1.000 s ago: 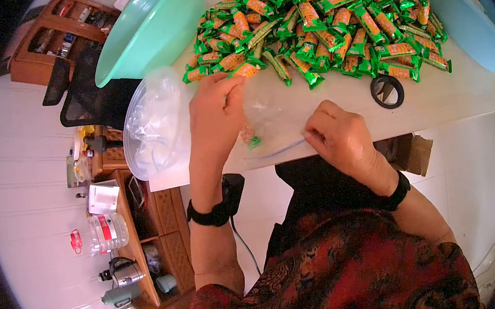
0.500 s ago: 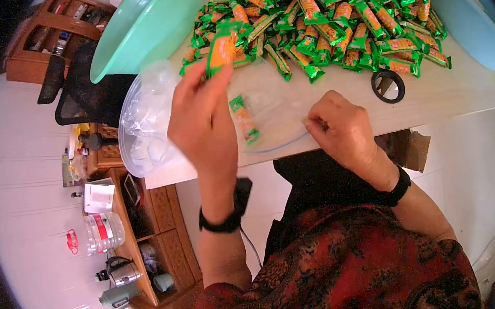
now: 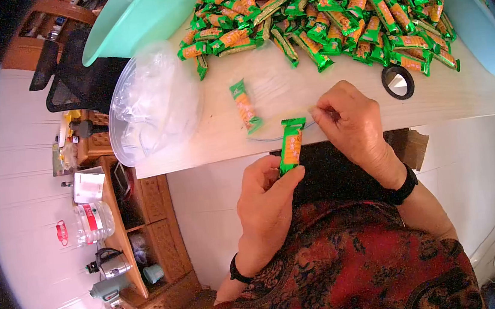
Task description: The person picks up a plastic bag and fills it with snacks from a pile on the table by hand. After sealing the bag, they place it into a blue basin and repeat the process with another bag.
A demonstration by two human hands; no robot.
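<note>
My left hand (image 3: pixel 267 200) holds a green and orange wrapped bar (image 3: pixel 292 145) upright between thumb and fingers, in front of the table's near edge. My right hand (image 3: pixel 351 116) pinches the rim of a clear plastic bag (image 3: pixel 274 94) that lies flat on the table. Another wrapped bar (image 3: pixel 245 107) shows at the left part of that bag. Behind the hands spreads a large pile of the same wrapped bars (image 3: pixel 318 20). To the right of the bag stands a black ring-shaped object (image 3: pixel 398 82).
A round clear container (image 3: pixel 155 104) of plastic bags sits at the table's left edge. A green basin (image 3: pixel 137 21) is behind it, and a blue basin (image 3: pixel 477 15) is at the right. The table (image 3: pixel 465 98) ends just before my body. A black chair (image 3: pixel 79 75) stands left.
My left hand has moved from beside the pile down and right towards my body, carrying the bar. My right hand still pinches the bag's rim. The view has shifted slightly.
</note>
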